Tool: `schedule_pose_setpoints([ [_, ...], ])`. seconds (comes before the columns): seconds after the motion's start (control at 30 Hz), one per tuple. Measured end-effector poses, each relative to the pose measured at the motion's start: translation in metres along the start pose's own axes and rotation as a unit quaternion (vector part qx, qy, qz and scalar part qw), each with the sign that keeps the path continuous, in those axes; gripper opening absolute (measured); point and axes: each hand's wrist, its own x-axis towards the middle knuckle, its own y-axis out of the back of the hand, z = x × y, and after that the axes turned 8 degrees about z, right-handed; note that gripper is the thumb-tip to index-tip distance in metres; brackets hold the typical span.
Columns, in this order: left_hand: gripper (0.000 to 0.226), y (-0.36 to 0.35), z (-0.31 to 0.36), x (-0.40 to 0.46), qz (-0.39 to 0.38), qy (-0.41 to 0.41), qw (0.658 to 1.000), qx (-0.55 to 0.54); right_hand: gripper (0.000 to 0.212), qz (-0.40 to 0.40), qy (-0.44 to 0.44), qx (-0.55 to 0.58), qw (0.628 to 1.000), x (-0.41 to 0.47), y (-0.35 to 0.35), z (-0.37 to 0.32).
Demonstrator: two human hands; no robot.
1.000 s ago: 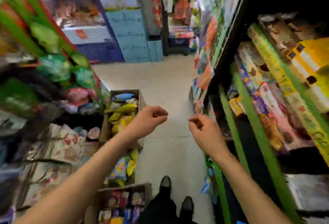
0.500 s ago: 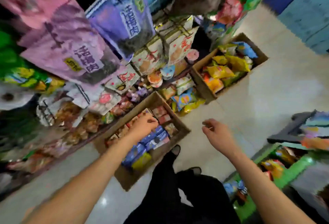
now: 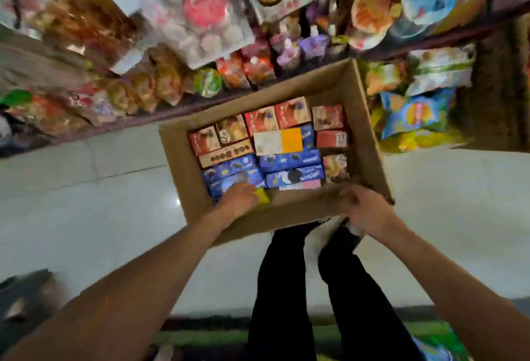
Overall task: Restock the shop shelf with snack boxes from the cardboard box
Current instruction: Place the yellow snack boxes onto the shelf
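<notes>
Since the earlier frame, both hands are being brought down into the cardboard box (image 3: 183, 160), which is now being viewed from straight above instead of obliquely. At nine o'clock only pale floor tiles (image 3: 86, 188) are being shown. Just right of them, the left hand (image 3: 239, 198) is being lowered onto a blue snack box (image 3: 229, 173) at the box's seven-o'clock corner; its fingers are being blurred by motion, so whether they are spread or clamped cannot be told. More snack boxes (image 3: 286, 143), red, brown, blue and one white-and-orange, are being held flat in rows inside the carton. At five o'clock the right hand (image 3: 364, 210) is being curled over the near wall, apparently gripping the cardboard edge.

By judgement, the picking step is being started: a firm grasp of one box and a lift clear of its neighbours are being called for next.

Bagged snacks (image 3: 413, 114) at two o'clock and the shelf stock (image 3: 172, 85) at twelve are being smeared beyond reading. Something yellow under the left fingertips cannot be identified.
</notes>
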Motion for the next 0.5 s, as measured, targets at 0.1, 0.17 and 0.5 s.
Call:
schedule_pose_setpoints([
  [0.1,0.026,-0.047,-0.040,0.046,0.003,-0.005,0.999,0.052,0.026,-0.011,0.023,-0.023,0.999,0.060,-0.034,0.003],
  [0.17,0.033,-0.073,-0.061,0.072,-0.014,-0.015,0.996,0.090,0.029,-0.022,0.043,-0.049,0.998,0.092,-0.054,0.004],
  [0.5,0.067,-0.165,-0.111,0.191,0.031,0.035,0.990,0.132,0.056,0.073,0.040,0.033,0.996,0.209,-0.138,-0.013],
])
